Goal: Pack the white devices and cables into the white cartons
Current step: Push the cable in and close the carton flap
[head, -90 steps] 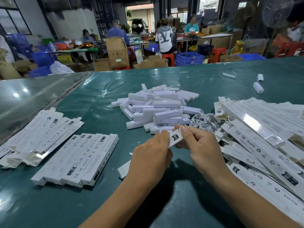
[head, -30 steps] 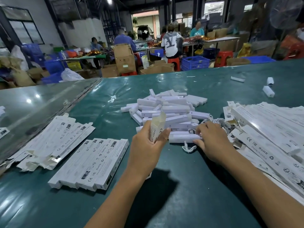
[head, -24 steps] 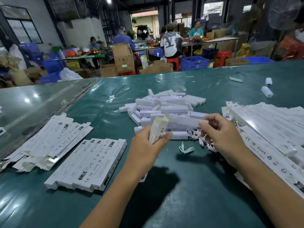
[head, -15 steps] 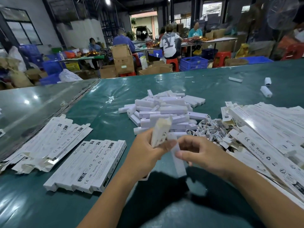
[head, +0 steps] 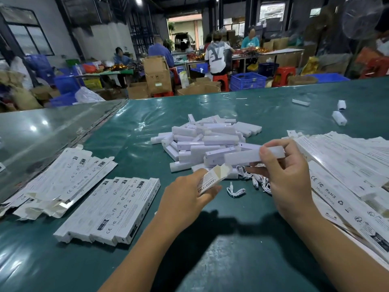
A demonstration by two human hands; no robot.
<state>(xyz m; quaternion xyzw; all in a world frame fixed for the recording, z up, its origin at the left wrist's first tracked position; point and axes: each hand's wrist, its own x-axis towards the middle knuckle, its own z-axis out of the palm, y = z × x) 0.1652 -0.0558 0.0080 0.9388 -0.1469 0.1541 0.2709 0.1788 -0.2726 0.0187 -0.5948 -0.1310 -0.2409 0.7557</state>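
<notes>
My left hand (head: 185, 199) grips a white carton (head: 212, 179) with its flap end open and pointing up to the right. My right hand (head: 288, 178) holds a long white device (head: 244, 157) level, its left end just above the carton's open mouth. A heap of white devices (head: 208, 142) lies behind both hands. White coiled cables (head: 255, 182) lie on the green table (head: 210, 249) below my right hand, one coil (head: 235, 190) apart from the rest.
A row of closed cartons (head: 109, 209) lies at the left, with open-flapped cartons (head: 61, 182) beyond it. Flat cartons (head: 347, 171) are stacked at the right. Loose devices (head: 339, 118) lie far right. People work at tables behind.
My right hand has lifted a device from near the table and swung it level, its end now at the carton's mouth. The carton in my left hand has tipped lower and to the right.
</notes>
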